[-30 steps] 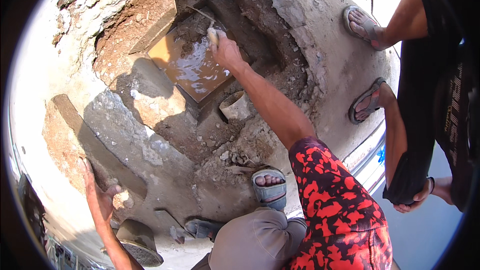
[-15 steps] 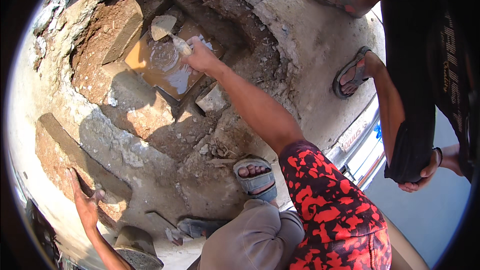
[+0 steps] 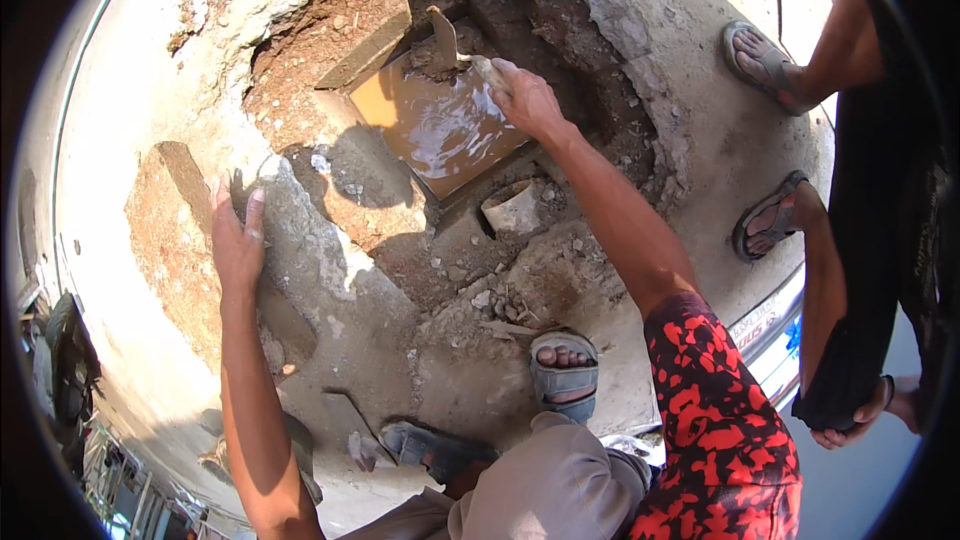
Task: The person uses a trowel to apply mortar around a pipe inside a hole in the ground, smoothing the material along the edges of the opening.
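Orange-brown muddy water [image 3: 440,125], red-and-black patterned sleeve [image 3: 715,420], grey sandal [image 3: 563,380].

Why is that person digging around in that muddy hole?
A person crouches over a broken pit in the concrete. The right hand holds a trowel down at the brown water pooled inside. The left hand rests flat on the broken concrete edge. Another person in sandals stands nearby.

I am outdoors in hard sunlight on a pale concrete floor [image 3: 700,150], broken open around a dug pit [image 3: 560,70] of reddish earth and rubble. Muddy water [image 3: 440,130] pools at its bottom. Another person in sandals [image 3: 765,225] stands nearby.
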`<state>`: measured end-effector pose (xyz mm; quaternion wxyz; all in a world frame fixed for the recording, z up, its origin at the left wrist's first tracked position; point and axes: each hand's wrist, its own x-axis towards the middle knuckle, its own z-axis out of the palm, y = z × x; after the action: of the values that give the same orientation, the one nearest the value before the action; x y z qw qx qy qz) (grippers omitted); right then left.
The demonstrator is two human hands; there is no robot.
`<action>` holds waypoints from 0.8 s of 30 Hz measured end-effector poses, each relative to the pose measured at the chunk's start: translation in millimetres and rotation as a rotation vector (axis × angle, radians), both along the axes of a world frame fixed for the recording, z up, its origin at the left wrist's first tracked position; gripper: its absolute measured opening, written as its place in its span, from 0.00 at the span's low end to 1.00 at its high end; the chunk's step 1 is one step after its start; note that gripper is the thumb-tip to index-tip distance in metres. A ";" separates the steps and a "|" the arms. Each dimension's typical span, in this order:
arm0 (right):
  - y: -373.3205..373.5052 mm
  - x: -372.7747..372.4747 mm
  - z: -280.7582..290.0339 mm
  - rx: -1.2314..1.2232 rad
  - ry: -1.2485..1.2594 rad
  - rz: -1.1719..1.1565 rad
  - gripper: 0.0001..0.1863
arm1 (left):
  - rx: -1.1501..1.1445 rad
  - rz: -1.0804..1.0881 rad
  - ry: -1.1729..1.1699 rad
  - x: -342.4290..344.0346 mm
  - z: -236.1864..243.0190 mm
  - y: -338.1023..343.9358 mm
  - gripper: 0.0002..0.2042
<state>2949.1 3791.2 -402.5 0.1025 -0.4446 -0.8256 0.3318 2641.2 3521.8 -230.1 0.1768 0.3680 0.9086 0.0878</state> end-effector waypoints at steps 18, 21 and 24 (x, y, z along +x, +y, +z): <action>114.5 -94.3 -39.6 0.158 -0.153 0.191 0.22 | 0.052 -0.034 0.359 17.2 -87.6 5.8 0.28; 117.7 -128.3 -37.6 0.062 -0.359 0.091 0.18 | 0.038 -0.040 0.346 18.4 -87.5 1.2 0.28; 118.5 -139.5 -36.3 -0.146 -0.338 -0.131 0.18 | 0.038 -0.037 0.359 14.9 -89.8 7.0 0.28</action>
<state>2809.5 3909.7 -438.8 -0.0487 -0.5531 -0.7741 0.3040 2656.2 3528.8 -319.9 0.0060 0.3975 0.9169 0.0348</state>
